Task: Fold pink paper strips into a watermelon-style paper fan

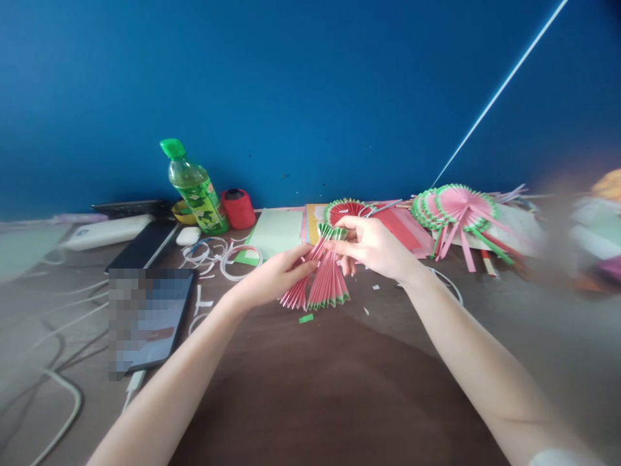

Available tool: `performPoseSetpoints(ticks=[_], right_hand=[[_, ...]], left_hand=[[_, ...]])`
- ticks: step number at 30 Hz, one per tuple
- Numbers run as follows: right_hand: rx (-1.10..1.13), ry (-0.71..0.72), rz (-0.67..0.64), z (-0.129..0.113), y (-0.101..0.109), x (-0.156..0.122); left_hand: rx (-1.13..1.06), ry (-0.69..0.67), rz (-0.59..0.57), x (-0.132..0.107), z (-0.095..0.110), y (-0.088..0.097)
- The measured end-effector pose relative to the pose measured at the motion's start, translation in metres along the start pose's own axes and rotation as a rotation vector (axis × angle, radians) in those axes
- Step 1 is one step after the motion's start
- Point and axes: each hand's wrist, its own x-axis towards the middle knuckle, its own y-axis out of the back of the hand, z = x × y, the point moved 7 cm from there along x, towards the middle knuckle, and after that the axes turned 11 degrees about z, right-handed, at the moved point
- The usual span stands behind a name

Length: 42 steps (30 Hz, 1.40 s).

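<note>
A pleated paper fan [330,283], pink with green edges, is held up over the table between both hands. Its lower folds spread in two sections, and its upper part is gathered. My left hand [286,270] is closed on the left section, thumb and fingers pinching the pleats. Near the gathered top, my right hand [371,247] pinches the fan between thumb and index finger, its other fingers curled behind. Just behind the hands lies a red pleated paper rosette [345,208] with a green edge. A small green paper scrap [306,318] rests on the table below the fan.
Coloured paper sheets [279,230] lie along the wall. Finished pink fans [466,207] with paper strips are piled at right. A green-capped bottle [196,191], a red roll [237,208], coiled strips [240,262], a tablet [162,323] and cables [72,395] occupy the left.
</note>
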Motion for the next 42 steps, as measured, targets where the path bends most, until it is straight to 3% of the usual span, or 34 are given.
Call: performPoseSetpoints(ticks=[14,42], right_hand=[[0.030,-0.056,-0.008,0.003,-0.002,0.000],[0.148,-0.097,0.050,0.012,-0.009,0.003]], left_hand=[[0.054,-0.010,-0.013,0.000,0.000,-0.002],[-0.078,-0.029,0.019,0.002,0.003,-0.013]])
